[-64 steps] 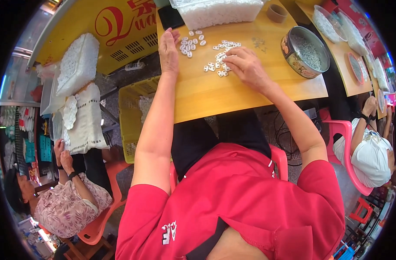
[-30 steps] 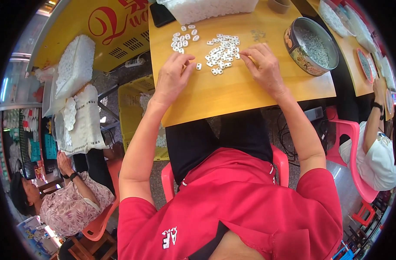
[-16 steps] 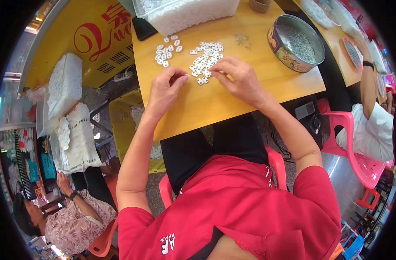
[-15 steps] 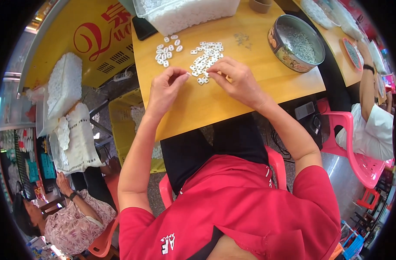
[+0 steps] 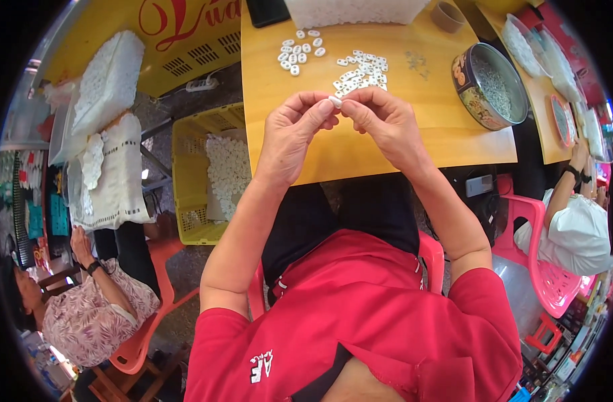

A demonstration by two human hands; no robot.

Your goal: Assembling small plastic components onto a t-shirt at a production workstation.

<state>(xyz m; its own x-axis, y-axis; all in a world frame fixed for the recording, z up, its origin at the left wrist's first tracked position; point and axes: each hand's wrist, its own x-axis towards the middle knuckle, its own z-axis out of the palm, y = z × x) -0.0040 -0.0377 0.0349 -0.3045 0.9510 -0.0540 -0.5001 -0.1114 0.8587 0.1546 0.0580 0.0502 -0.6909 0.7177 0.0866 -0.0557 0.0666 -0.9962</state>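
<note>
Head view: left hand (image 5: 294, 137) and right hand (image 5: 385, 124) raised together over the near half of the yellow counter (image 5: 360, 151), fingertips meeting. Small white piece (image 5: 334, 101) pinched between them: left fingers narrow on it from the left, right fingers narrow on it from the right. Piece sits just above the counter edge zone, near the loose pile of white pieces (image 5: 361, 72), not touching it as far as I can tell. Second, smaller cluster of white pieces (image 5: 299, 50) further back left, apart from the pile. Round metal tin (image 5: 488, 86) on the counter right of the hands, well apart, filled with small grey bits. White block tray (image 5: 353, 10) at the far counter edge. Yellow crate (image 5: 202, 177) on the floor left of the counter, holds white pieces. Another person in a patterned top (image 5: 85, 315) lower left, another in white (image 5: 574, 228) at right; their hands are away from the counter things.
</note>
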